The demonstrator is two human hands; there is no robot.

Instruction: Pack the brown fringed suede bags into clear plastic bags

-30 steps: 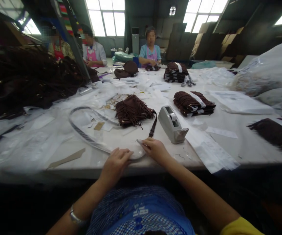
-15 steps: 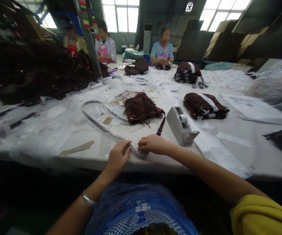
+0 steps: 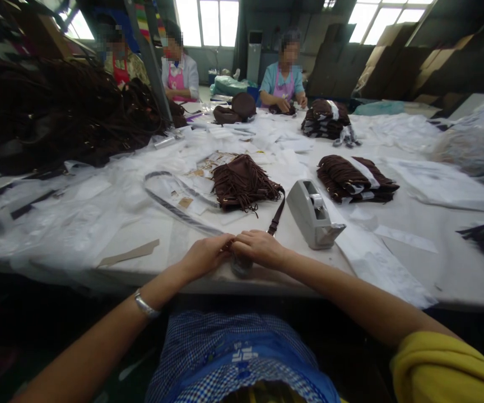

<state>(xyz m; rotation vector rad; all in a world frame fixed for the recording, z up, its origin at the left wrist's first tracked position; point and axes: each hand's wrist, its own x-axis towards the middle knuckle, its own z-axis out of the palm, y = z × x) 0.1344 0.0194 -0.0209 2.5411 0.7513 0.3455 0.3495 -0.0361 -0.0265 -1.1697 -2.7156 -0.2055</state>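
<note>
A long strap wrapped in clear plastic (image 3: 175,211) loops from the brown fringed bag (image 3: 244,179) toward me. My left hand (image 3: 210,253) is closed on this strap near the table's front edge. Pressed against it, my right hand (image 3: 261,249) has curled fingers around the same strap's end, where a bunched, wrapped part (image 3: 241,266) shows below the fingers. The fingertips of both hands are partly hidden. A short dark strap with a buckle (image 3: 276,215) runs from the bag to just behind my right hand.
A grey tape dispenser (image 3: 314,215) stands right of my hands. Behind it lies a banded stack of brown fringed bags (image 3: 357,178); another stack (image 3: 326,118) sits farther back. Plastic sheets (image 3: 57,224) and a cardboard strip (image 3: 130,253) lie left. Co-workers (image 3: 284,84) are across the table.
My left hand has moved right and up until it meets my right hand. My right hand has shifted slightly left. The bag and the tape dispenser stay in place.
</note>
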